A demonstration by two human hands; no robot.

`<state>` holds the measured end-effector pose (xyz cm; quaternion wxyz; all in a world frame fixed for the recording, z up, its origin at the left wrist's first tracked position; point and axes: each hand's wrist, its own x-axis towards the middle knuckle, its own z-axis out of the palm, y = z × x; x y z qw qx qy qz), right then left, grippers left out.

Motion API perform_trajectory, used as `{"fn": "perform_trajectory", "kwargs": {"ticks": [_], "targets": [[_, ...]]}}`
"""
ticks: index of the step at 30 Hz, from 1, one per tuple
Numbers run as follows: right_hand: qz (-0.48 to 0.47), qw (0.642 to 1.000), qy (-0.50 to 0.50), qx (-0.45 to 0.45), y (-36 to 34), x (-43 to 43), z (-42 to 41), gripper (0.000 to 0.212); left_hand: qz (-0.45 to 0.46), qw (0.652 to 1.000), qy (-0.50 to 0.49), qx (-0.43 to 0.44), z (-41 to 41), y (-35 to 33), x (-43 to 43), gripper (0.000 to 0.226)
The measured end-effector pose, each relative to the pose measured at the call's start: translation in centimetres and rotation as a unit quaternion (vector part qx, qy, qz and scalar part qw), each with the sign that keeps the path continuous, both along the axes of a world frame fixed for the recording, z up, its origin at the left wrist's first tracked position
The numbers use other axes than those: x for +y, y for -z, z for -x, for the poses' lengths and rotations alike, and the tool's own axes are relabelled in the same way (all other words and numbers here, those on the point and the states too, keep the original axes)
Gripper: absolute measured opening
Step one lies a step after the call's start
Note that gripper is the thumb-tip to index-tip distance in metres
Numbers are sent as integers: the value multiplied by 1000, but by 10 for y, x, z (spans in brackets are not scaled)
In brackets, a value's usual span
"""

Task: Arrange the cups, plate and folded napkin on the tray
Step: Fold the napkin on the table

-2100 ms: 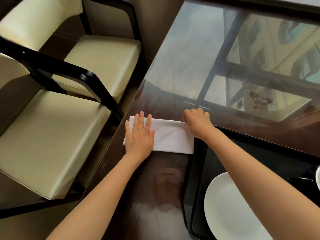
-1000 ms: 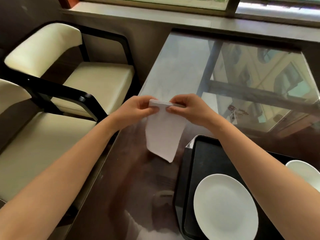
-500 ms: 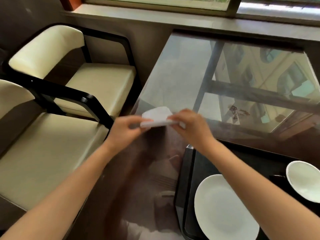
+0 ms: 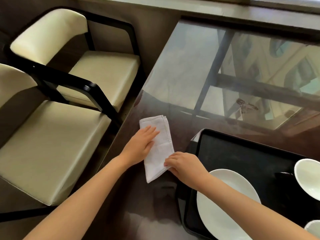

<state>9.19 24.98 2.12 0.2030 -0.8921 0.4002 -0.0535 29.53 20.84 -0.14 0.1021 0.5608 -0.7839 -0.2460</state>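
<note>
A white folded napkin (image 4: 160, 144) lies lengthwise on the glossy dark table, just left of the black tray (image 4: 242, 153). My left hand (image 4: 142, 142) rests flat on the napkin's left side, fingers together. My right hand (image 4: 183, 163) pinches the napkin's near right corner against the table. On the tray sit a white plate (image 4: 223, 210) at the near left, partly under my right forearm, a white cup or bowl (image 4: 310, 177) at the right edge, and part of another white piece (image 4: 313, 228) at the bottom right.
Two cream-cushioned chairs with black frames (image 4: 78, 89) stand close along the table's left edge. The glass tabletop (image 4: 225, 66) reflects a window and runs to a sill at the back.
The napkin was lifted and held in the air by both hands, then folded; now it lies back on the table, turned lengthwise, with both hands pressing it down.
</note>
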Motion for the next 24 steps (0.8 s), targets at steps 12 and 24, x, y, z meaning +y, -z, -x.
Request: {"fn": "perform_trajectory", "kwargs": {"ticks": [12, 24], "targets": [[-100, 964, 163, -182, -10, -37, -3, 15, -322, 874, -51, 360, -4, -12, -15, 51], [-146, 895, 346, -241, 17, -117, -56, 17, -35, 863, -371, 341, 9, 3, -38, 8]]}}
